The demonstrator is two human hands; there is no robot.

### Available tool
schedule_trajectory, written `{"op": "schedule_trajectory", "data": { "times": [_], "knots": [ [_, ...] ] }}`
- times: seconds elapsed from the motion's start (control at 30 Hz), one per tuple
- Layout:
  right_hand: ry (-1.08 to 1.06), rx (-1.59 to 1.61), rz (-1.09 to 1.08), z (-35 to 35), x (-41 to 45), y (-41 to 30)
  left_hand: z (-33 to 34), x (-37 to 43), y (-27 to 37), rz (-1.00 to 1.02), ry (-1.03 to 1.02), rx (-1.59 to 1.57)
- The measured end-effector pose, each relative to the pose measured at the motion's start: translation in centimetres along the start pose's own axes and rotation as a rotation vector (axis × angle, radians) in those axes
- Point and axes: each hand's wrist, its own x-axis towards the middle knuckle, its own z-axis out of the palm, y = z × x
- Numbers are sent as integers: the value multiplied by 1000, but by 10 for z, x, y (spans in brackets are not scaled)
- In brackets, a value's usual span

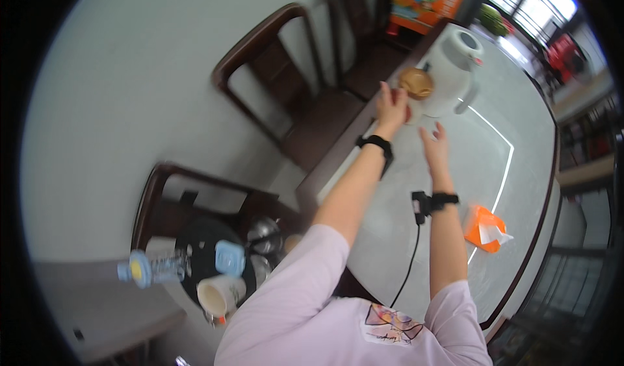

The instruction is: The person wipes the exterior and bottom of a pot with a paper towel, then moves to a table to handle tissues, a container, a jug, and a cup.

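My left hand [391, 110] reaches to a small white container [414, 112] with something red beside the fingers; blur hides whether the hand grips it. Just beyond the fingertips is a round golden-brown lid or bowl [416, 83]. My right hand [435, 144] is raised over the tabletop with its fingers apart and nothing in them. A large white vacuum jug [446, 71] with a grey handle stands beyond both hands. On the table, to the right of my right forearm, lies an orange tissue pack [482, 229] with a white tissue sticking out.
Dark wooden chairs [273, 73] line the left side of the grey-topped table [487, 171]. At lower left, a round black tray [195, 234] bears a blue-lidded clear bottle [158, 268], a white mug [222, 293], a light-blue lid [230, 258] and metal bowls. A black cable [409, 273] hangs from my right wrist.
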Motion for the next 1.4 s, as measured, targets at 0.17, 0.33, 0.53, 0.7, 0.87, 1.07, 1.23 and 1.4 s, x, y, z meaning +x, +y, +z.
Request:
{"op": "schedule_trajectory", "data": {
  "times": [0.17, 0.33, 0.53, 0.7, 0.87, 1.07, 1.23, 1.4],
  "knots": [
    [-273, 489, 294, -63, -99, -19, -12, -62, 6, 49, 141, -333],
    [-336, 486, 190, -81, -158, -45, -63, -190, 90, -70, -146, -519],
    [-671, 504, 34, -62, -220, -53, -132, -297, 107, 36, -52, -489],
    [-933, 326, -68, -32, -293, -72, -208, -366, 108, 98, 281, -335],
    [-1084, 182, -275, 6, -349, -69, -282, -417, 102, 134, 626, -109],
    [-1126, 57, -397, 39, -401, -95, -370, -454, 103, 32, 938, 82],
    [-1141, 111, -473, 76, -420, -115, -416, -451, 63, -134, 752, 596],
    [-1202, 117, -604, 101, -430, -128, -420, -440, 66, -392, 547, 425]
  ]
}}
